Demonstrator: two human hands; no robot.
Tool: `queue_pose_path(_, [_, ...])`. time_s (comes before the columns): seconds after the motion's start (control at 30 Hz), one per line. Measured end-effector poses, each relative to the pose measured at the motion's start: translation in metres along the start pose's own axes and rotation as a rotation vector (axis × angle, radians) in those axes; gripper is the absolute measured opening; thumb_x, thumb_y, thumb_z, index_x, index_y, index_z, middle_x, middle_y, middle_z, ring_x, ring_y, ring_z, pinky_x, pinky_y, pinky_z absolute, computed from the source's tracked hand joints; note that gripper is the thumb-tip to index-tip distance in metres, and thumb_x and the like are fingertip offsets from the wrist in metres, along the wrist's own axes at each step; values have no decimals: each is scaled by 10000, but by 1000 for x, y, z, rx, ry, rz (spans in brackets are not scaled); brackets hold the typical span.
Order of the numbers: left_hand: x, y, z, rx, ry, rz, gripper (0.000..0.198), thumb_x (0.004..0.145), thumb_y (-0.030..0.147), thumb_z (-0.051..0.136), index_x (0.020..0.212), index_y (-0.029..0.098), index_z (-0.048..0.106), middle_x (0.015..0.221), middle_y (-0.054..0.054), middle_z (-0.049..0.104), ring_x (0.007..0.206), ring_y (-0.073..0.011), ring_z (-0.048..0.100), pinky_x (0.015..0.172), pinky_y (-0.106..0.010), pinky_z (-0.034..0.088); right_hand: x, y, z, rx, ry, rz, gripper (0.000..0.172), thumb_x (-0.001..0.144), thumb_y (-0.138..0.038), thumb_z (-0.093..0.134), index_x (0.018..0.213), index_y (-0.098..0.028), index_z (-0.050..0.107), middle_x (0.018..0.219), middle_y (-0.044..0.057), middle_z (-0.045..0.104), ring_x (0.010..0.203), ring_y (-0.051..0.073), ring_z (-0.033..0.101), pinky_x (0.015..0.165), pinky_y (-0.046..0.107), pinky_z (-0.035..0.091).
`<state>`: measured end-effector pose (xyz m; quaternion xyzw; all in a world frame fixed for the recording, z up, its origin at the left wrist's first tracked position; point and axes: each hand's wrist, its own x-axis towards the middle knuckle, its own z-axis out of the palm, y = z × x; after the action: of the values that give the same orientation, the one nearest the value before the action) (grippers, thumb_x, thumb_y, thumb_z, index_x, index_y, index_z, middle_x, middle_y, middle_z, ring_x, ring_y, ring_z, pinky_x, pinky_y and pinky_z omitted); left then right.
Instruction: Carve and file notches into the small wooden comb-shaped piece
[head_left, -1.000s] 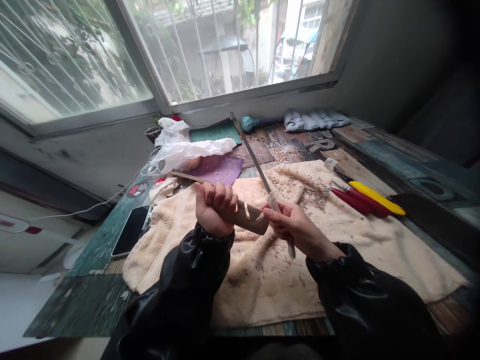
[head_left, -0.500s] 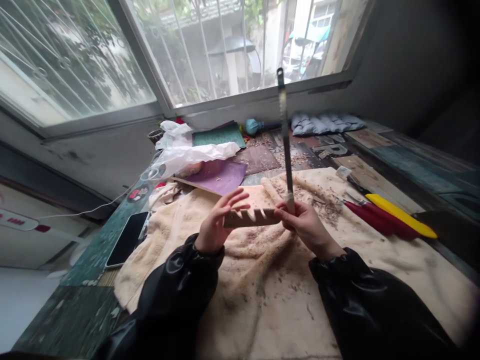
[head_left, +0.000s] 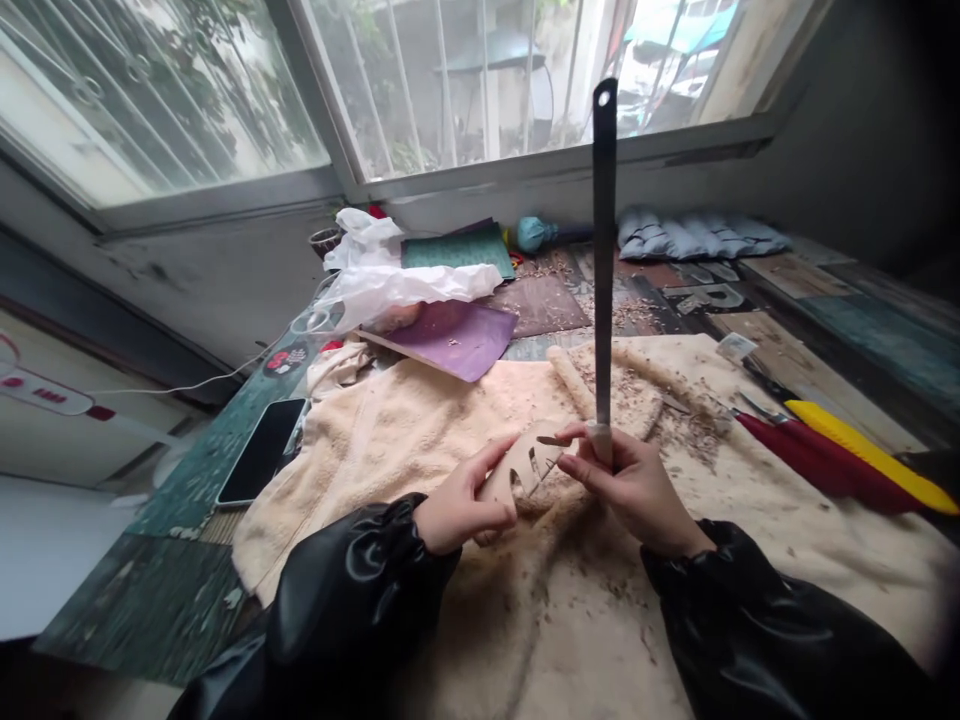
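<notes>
Both hands meet low over a beige towel (head_left: 420,430) dusted with wood shavings. My left hand (head_left: 459,502) pinches the near end of a flat notched wooden piece (head_left: 525,468), tilted up to the right. My right hand (head_left: 634,480) is closed round the handle of a long dark metal file (head_left: 604,250), which stands upright with its tip toward the window. The right hand's thumb and forefinger also touch the far end of the wooden piece. Black sleeves cover both forearms.
Red-handled tools (head_left: 795,455) and a yellow-handled tool (head_left: 870,470) lie at the right on the towel. A phone (head_left: 262,465) rests at the left. A purple sheet (head_left: 457,335), white plastic bag (head_left: 397,285), green mat (head_left: 457,250) and grey cushion (head_left: 697,235) sit under the window.
The file swung from slanting across the wood to upright. My left hand went from a full fist on the piece to a fingertip pinch, and the piece turned flat-side toward me.
</notes>
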<state>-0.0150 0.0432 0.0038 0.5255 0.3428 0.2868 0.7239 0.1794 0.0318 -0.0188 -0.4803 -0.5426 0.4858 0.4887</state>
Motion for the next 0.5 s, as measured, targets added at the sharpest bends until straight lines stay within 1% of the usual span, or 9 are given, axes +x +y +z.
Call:
queue_pose_path(0.03, [-1,-2,4,44,45,43,696,556,156,672,1214,201,449,1124,-73,548,980,-208,521,777,-282,432,-1,-1,2,-4,-4,1,241,708,-330,644,908,-198,615,549,-70,209,487,79,253,472,240,267])
queue_pose_path(0.1, [-2,-5,11,175,149,132,676,578,188,676,1209,186,435,1111,-85,563,996,-235,521,826,-322,420,-4,-1,5,-9,19,1,271,709,-338,643,941,-202,610,556,-67,223,488,80,262,474,242,275])
queue_pose_path(0.17, [-4,-9,17,350,284,226,636,582,184,669,1181,183,453,1073,-83,582,955,-242,541,823,-332,420,-6,-1,5,-10,84,0,326,719,-370,625,993,-198,592,561,-61,259,479,81,268,455,241,269])
queue_pose_path(0.23, [-5,-11,20,483,397,274,587,583,173,649,1145,177,481,1012,-73,603,893,-238,560,791,-327,431,-8,1,3,-26,148,-4,363,740,-424,583,1009,-181,578,551,-54,290,461,85,273,425,239,258])
queue_pose_path(0.3, [-6,-10,21,542,465,283,550,584,161,619,1120,172,496,972,-60,612,857,-228,567,766,-317,442,-10,3,0,-82,165,-22,378,769,-475,521,980,-166,577,531,-52,303,446,89,282,409,238,259])
queue_pose_path(0.4, [-6,-7,20,559,546,267,508,577,146,598,1075,178,506,931,-33,610,836,-203,568,755,-298,455,-14,4,-2,-227,112,-73,370,827,-487,410,915,-167,574,532,-36,367,460,100,344,438,239,298])
queue_pose_path(0.43, [-6,-6,20,532,566,237,489,584,152,599,1061,183,499,885,-21,606,781,-184,572,715,-291,469,-16,3,-3,-291,90,-101,360,848,-470,376,876,-170,574,552,-23,409,486,106,385,467,241,321])
queue_pose_path(0.5, [-6,-6,21,381,565,163,463,611,188,612,1047,192,455,751,10,573,593,-133,551,558,-268,483,-17,1,-3,-443,40,-172,339,876,-415,341,783,-176,562,592,-2,474,545,116,453,523,242,352])
